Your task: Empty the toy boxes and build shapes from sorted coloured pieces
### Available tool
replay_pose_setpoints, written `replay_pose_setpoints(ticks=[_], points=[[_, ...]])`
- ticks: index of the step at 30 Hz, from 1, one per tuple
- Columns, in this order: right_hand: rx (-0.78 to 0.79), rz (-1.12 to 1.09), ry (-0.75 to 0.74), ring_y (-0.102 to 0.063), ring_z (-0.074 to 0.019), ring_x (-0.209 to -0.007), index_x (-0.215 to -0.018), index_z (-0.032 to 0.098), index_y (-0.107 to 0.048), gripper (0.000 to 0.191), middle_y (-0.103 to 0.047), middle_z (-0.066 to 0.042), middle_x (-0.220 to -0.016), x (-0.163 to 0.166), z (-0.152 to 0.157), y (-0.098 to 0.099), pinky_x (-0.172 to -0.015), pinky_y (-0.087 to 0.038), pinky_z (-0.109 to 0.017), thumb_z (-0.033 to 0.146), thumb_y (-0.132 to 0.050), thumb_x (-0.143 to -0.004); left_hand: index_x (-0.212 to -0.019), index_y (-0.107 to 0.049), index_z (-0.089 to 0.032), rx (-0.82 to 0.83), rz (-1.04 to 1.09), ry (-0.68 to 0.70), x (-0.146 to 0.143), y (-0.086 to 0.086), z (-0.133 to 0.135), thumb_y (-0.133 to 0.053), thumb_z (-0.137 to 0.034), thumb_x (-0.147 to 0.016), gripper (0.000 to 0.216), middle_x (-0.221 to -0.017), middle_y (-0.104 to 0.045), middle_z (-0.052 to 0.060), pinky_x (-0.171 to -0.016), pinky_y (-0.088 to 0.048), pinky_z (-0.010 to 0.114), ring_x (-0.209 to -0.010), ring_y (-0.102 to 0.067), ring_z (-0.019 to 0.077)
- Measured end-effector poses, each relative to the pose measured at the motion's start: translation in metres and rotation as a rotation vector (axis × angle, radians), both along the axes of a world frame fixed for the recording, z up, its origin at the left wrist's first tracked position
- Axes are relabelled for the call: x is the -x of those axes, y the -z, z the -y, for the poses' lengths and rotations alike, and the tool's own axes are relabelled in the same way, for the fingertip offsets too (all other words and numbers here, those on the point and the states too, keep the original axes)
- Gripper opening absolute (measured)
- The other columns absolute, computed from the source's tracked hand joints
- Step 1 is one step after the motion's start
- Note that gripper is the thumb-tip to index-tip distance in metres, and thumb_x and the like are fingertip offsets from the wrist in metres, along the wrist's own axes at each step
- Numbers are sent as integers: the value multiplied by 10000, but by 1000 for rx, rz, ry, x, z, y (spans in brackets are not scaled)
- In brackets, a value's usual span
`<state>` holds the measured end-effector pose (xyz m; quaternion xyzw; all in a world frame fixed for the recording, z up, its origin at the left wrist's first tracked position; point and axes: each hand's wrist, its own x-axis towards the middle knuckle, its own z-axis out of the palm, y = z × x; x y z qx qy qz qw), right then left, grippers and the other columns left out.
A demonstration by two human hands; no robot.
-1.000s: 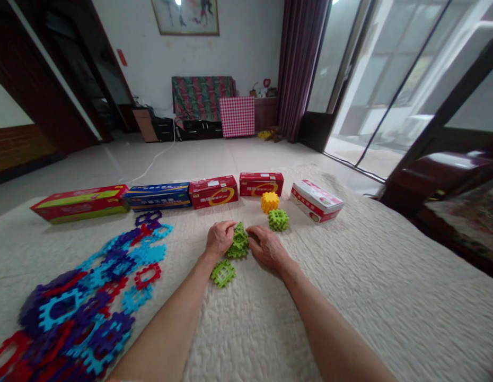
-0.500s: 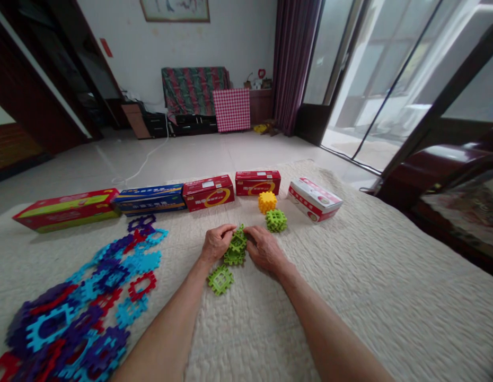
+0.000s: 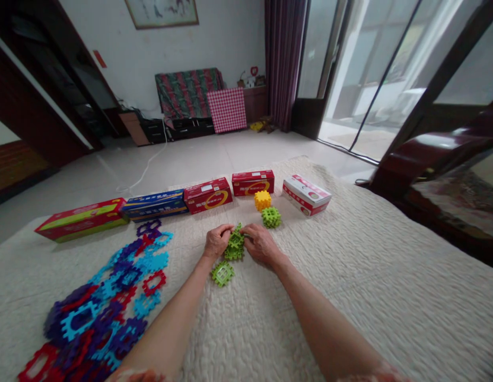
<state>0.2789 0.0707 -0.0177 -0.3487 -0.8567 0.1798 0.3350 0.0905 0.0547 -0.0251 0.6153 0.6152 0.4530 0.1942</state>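
Between my two hands are green interlocking plastic tiles [image 3: 235,248], partly joined and standing up from the quilted cover. My left hand [image 3: 218,241] pinches them from the left with curled fingers. From the other side my right hand [image 3: 261,244] grips their upper right edge. Fingers hide part of the joined pieces. A loose green tile [image 3: 222,273] with a window-like grid lies flat just nearer to me. Beyond my right hand sits a green cube [image 3: 271,217] built from such tiles, and right behind it a yellow cube [image 3: 263,200].
Purple, blue and red tiles [image 3: 111,305] lie heaped at the left. Along the far side stand a red-and-green box [image 3: 83,218], a blue box [image 3: 155,205], two red boxes [image 3: 209,195] and a white-and-red box [image 3: 307,194]. The pale quilted cover [image 3: 350,286] spreads beneath everything.
The view has shifted and tilted slightly. Both hands stay on the green tiles, and the upright green piece now sits closer in line with the one below it.
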Motion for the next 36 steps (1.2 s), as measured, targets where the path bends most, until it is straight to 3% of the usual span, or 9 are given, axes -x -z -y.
replay_pose_setpoints(ticks=[6,17,21,25,36], points=[[-15,-12,-11,-605,-200,-984,-1071,193,-692,308,-691,-82,-1034,-1,1,0,-908,-446,-327,79,-553,-820,-917,-751,-210,-2,-16,-24,-2,-4,2,-524,-222,-791,260,-872,-773,32,-839,-555,305,-835,-714,181],[-8,-30,-3,-602,-201,-989,-1047,202,-682,298,-683,-71,-1030,-1,3,1,-927,-450,-345,83,-542,-812,-999,-735,-197,31,59,30,5,6,-2,-488,-242,-831,303,-866,-763,35,-777,-551,286,-787,-702,168],[-18,-59,-36,-575,-213,-1082,-1116,192,-637,401,-637,-98,-1154,-1,7,-2,-981,-446,-380,45,-525,-760,-1013,-726,-185,44,108,31,5,5,-2,-479,-235,-836,309,-835,-751,30,-717,-536,261,-711,-676,147],[-56,-43,-173,-535,-242,-1160,-1193,195,-584,482,-582,-114,-1252,-1,14,-7,-1024,-431,-435,57,-541,-734,-1015,-715,-177,29,174,25,5,4,-3,-478,-232,-836,303,-824,-731,24,-675,-521,237,-662,-651,122],[-115,58,-269,-425,-285,-1324,-1323,190,-491,449,-472,-153,-1435,9,23,-13,-1076,-368,-518,197,-548,-877,-1040,-684,-166,28,417,-41,6,8,-5,-513,-280,-810,308,-850,-685,18,-583,-509,214,-581,-623,96]])
